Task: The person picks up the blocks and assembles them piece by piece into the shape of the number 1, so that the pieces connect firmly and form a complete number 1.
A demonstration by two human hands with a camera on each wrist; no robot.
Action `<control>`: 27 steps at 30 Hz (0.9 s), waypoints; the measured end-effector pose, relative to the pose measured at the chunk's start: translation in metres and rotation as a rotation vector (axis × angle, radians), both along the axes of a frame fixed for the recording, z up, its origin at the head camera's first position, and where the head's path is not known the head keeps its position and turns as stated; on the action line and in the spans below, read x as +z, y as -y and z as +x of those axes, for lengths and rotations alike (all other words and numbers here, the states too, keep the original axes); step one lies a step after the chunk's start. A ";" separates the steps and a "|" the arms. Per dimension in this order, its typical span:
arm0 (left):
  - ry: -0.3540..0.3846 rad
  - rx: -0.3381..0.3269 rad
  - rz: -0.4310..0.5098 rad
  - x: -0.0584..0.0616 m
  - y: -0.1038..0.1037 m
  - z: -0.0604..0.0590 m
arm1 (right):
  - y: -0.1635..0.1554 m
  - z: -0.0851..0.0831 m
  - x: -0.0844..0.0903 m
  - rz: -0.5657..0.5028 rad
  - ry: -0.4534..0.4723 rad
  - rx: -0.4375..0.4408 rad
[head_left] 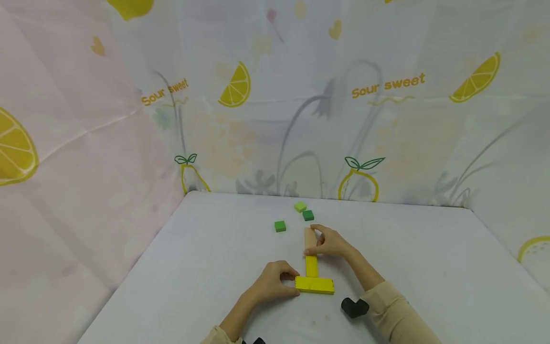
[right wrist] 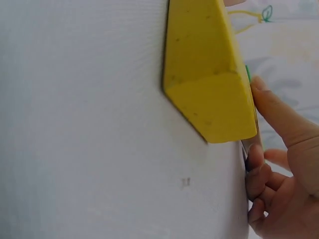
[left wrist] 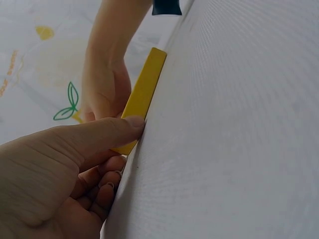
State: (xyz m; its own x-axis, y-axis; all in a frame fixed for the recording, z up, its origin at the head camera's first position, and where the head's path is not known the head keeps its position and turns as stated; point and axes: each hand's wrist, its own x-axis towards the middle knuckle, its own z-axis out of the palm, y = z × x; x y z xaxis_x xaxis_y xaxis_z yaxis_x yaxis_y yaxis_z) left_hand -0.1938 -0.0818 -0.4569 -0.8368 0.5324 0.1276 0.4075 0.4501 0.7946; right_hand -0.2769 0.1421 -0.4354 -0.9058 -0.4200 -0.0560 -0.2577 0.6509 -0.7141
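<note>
On the white table, a long yellow block point(head_left: 315, 285) lies crosswise. Behind it a second yellow block point(head_left: 311, 266) points away from its middle, and a plain wooden block point(head_left: 310, 241) continues that line, forming an upside-down T. My left hand point(head_left: 271, 282) pinches the crosswise block's left end; in the left wrist view the thumb presses on the yellow block point(left wrist: 144, 94). With thumb at the near end and a finger at the far end, my right hand point(head_left: 331, 242) holds the wooden block. The right wrist view shows mostly the yellow block point(right wrist: 209, 74), the wooden one largely hidden.
Beyond the wooden block lie a mid-green block point(head_left: 280, 226), a dark green block point(head_left: 308, 215) and a light green block point(head_left: 300, 207). A black wrist device point(head_left: 354, 307) sits by the right sleeve. A lemon-printed cloth point(head_left: 266, 134) hangs behind the table.
</note>
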 end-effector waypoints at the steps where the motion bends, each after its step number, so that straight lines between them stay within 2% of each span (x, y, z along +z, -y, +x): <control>1: 0.000 0.001 -0.001 0.000 0.000 0.000 | 0.000 0.000 0.000 0.001 -0.005 0.002; 8: -0.010 -0.005 -0.005 0.000 0.000 0.000 | -0.005 -0.003 -0.003 0.009 -0.024 0.033; 16: -0.002 0.005 -0.008 0.001 0.000 0.001 | -0.013 -0.006 -0.006 -0.078 0.018 0.089; 27: 0.002 0.007 -0.010 -0.001 -0.001 0.000 | -0.020 -0.001 -0.009 -0.227 0.041 0.101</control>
State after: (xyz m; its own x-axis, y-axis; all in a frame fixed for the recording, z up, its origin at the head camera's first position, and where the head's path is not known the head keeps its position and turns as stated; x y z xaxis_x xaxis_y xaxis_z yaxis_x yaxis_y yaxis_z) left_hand -0.1940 -0.0807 -0.4579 -0.8410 0.5276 0.1203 0.4025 0.4612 0.7908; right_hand -0.2780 0.1621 -0.4448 -0.8574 -0.5145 0.0137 -0.2809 0.4454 -0.8501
